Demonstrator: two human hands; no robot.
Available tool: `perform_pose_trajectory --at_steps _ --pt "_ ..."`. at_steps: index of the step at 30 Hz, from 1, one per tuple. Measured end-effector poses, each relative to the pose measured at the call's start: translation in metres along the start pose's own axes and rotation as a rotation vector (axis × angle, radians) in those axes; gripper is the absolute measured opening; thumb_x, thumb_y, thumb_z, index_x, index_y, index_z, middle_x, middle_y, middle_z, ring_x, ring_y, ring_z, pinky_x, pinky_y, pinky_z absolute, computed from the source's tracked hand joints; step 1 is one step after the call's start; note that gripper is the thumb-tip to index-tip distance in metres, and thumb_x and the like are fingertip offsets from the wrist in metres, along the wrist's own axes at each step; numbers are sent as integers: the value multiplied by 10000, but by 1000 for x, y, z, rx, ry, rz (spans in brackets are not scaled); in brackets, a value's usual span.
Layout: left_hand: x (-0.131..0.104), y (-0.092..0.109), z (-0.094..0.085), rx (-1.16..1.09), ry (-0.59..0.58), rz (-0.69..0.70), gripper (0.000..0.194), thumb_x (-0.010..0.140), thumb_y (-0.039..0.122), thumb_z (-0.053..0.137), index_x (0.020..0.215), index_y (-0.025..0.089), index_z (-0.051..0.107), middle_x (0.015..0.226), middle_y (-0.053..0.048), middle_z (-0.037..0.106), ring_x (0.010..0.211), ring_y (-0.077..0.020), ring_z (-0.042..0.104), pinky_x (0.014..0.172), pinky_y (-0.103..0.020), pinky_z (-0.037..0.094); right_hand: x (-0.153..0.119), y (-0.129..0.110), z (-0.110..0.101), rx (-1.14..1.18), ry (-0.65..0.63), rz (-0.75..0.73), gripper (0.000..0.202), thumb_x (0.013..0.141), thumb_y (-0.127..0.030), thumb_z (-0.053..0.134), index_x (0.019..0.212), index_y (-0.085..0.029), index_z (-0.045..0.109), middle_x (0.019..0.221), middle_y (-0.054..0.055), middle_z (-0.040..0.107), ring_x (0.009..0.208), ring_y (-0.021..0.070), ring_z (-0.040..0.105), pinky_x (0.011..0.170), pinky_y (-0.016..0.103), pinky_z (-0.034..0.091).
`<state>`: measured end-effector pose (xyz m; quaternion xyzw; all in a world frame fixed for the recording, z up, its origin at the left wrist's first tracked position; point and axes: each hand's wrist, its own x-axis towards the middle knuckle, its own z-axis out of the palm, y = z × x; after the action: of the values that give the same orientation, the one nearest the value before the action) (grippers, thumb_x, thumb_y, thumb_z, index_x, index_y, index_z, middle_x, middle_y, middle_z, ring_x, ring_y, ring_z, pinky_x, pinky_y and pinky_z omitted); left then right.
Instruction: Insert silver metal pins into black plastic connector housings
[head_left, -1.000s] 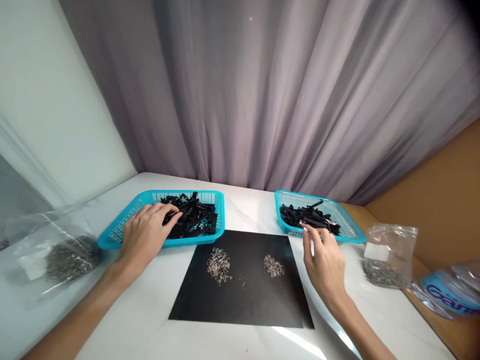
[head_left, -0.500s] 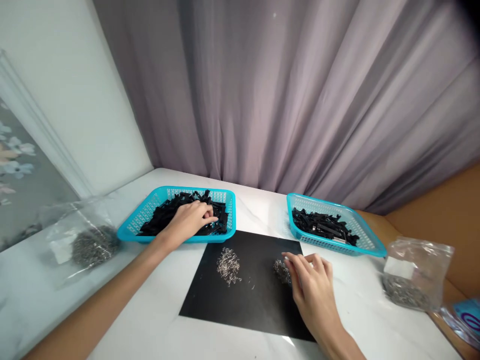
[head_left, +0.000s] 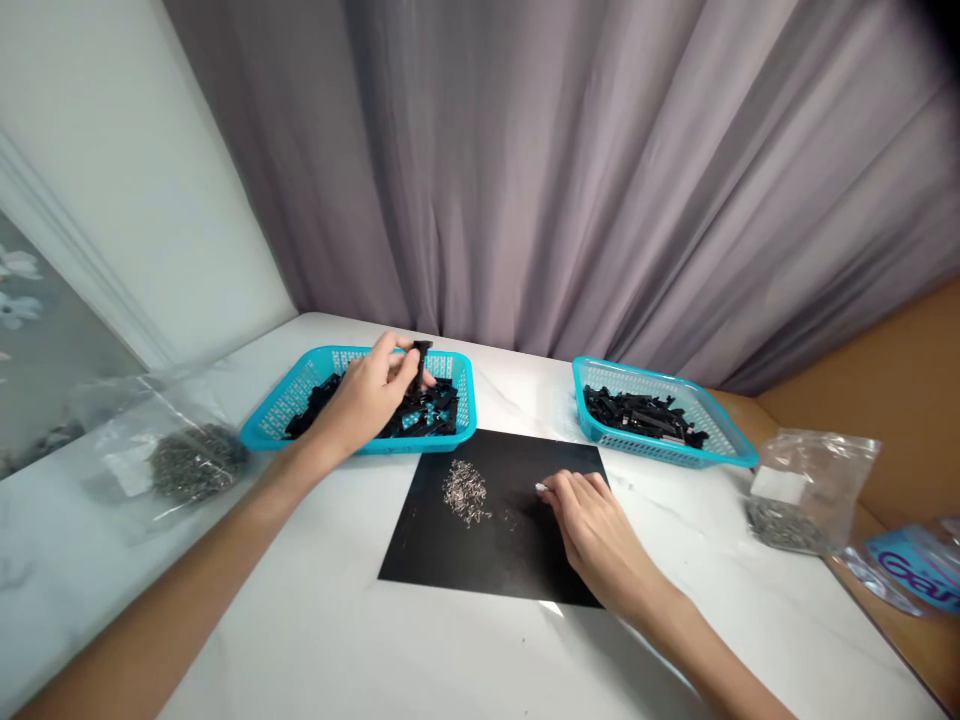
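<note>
My left hand (head_left: 379, 390) pinches a black plastic part (head_left: 421, 362), raised upright over the left blue basket (head_left: 360, 447). More black parts (head_left: 427, 412) lie heaped in that basket beneath the hand. Fingers closed, my right hand (head_left: 585, 510) is low over the right side of a black mat (head_left: 465, 585). A small whitish piece (head_left: 541, 488) sticks out from its fingertips; its kind is too small to make out. To the left of it on the mat sits a pile of tiny shiny metal pieces (head_left: 465, 492), with a few scattered beside it.
A second blue basket (head_left: 739, 452) with black parts stands at the back right. Clear bags of small metal pieces lie at the left (head_left: 196, 462) and right (head_left: 787, 525). A labelled plastic bottle (head_left: 915, 565) is at the right edge. A grey curtain (head_left: 510, 180) hangs behind the table.
My left hand has risen from the heap with a black part in its fingers. The right hand has closed over the right-hand metal pile, which is now hidden. The view has shifted slightly.
</note>
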<state>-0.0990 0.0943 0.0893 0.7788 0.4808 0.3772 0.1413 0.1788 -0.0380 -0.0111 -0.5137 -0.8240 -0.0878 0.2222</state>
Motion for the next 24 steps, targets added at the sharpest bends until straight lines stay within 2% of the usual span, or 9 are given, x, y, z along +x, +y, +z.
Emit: perform_pose_trajectory --at_steps 1,3,7,9,11,14,18,21,24 --pt "-7 7 7 -200 -6 -20 250 1038 453 399 1009 216 471 823 -37 718 785 -206 706 748 -320 550 1 0 -3 29 -46 8 215 1084 -154 298 1007 -199 494 885 62 625 754 225 581 741 359 365" --pt "-24 20 26 -429 -60 -62 262 1029 475 431 1034 215 456 721 8 653 605 -169 637 550 -264 489 2 -3 -8 116 -130 33 216 1099 -208 305 975 -207 482 890 53 630 760 217 592 748 355 374" --pt "-58 34 60 -569 -263 -88 347 1048 439 456 1324 228 474 762 27 630 580 -106 498 560 -220 437 -2 -9 -12 298 -182 35 159 1086 -331 457 1051 -210 554 966 42 691 855 218 626 837 380 388" --pt "-68 35 67 -641 -361 -126 402 1049 432 458 1407 247 465 833 4 646 603 -102 482 538 -207 416 -7 -11 -11 345 -179 13 208 1063 -352 526 1212 -224 592 1002 42 715 885 221 638 874 396 388" --pt "-72 34 69 -696 -423 -167 437 1033 443 479 1417 234 487 892 -22 643 612 -104 488 472 -195 377 -11 -11 -9 343 -171 5 372 1026 -398 595 1365 -244 577 971 42 722 874 228 639 882 410 390" --pt "-72 30 69 -744 -436 -221 505 990 469 535 1409 190 501 937 -49 621 647 -128 554 423 -198 387 -15 -12 -7 292 -155 -7 483 995 -450 631 1428 -243 585 843 35 696 793 226 606 838 407 396" --pt "-73 26 73 -812 -454 -265 634 901 377 693 1456 224 427 1097 -76 625 833 -175 676 686 -306 585 -20 -14 -6 216 -136 -57 369 1021 -383 585 1339 -218 677 779 36 653 777 222 569 831 399 394" --pt "-77 23 77 -871 -506 -260 789 788 264 799 1462 257 389 1187 -80 591 1045 -234 682 849 -385 603 -25 -14 -2 187 -141 -91 341 1020 -321 579 1331 -217 673 818 35 656 776 211 569 831 383 385" --pt "-79 21 80 -884 -554 -244 835 781 227 793 1485 257 345 1191 -79 587 1175 -263 654 933 -414 582 -24 -13 3 207 -61 -91 249 1003 -281 603 1225 -236 705 890 33 679 766 192 589 788 357 359"
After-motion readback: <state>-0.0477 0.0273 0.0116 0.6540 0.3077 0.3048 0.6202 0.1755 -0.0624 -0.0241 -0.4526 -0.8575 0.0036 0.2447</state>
